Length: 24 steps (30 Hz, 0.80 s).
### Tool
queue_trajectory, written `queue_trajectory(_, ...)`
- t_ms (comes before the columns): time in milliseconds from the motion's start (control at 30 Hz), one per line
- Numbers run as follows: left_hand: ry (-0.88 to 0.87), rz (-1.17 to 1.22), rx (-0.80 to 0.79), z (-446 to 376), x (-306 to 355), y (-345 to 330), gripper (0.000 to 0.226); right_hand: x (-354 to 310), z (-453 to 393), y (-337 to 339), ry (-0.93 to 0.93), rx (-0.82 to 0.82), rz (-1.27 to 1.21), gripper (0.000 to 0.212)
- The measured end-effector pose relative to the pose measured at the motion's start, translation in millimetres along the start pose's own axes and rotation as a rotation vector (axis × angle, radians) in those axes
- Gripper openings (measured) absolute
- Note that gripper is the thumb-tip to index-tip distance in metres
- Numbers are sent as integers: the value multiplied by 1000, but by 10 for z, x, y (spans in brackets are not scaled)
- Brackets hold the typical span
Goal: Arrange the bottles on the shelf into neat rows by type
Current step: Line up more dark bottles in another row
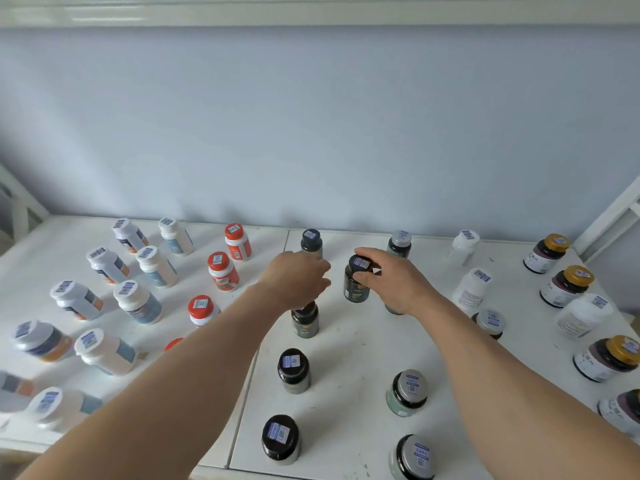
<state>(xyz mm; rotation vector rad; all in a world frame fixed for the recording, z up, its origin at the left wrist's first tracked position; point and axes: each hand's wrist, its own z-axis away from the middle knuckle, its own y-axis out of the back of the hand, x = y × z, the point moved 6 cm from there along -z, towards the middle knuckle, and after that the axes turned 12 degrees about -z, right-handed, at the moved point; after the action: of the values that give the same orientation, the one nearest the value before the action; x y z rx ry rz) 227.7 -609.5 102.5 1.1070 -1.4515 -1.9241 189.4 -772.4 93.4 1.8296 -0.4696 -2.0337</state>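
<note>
a: where are the hands?
b: both reach over the white shelf (349, 341). the right hand (391, 282) grips a dark bottle (356, 282) by its cap, thumb in front and fingers curled over the top. that bottle stands upright just past the centre of the shelf, toward 12 o'clock.

a: and the left hand (298, 275)?
b: it sits just at 9 o'clock of that bottle, fingers curled toward a second dark bottle (311, 242) behind it at the back wall. whether it actually holds anything i cannot tell; the fingers hide the contact.

a: the other bottles?
b: a column of dark-capped bottles runs toward 6 o'clock: 1 just under the left wrist (305, 320), then 2 more (293, 370) (281, 439) nearer the front edge. at 9 o'clock stand the red-capped bottles (223, 271) and, further out, 2 loose rows of white bottles with orange and blue labels (156, 266). at 3 o'clock are plain white bottles (472, 285), and beyond them gold-capped jars (568, 285). silver-lidded jars (408, 391) stand at 5 o'clock.

a: the lids?
b: each carries a small barcode sticker.
</note>
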Motion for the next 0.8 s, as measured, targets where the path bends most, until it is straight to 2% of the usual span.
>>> queue_trajectory(333,-52,44,30,-147,-564,-250,36,-192,-502,-552,-27,-1,49,46)
queue_trajectory(600,-78,52,-42,-199,-718,-460,41,-35,-714,-837,-103,-34,25,52)
queue_trajectory(800,-94,67,-36,-234,-790,-523,41,18,-775,-979,-124,-47,-6,50)
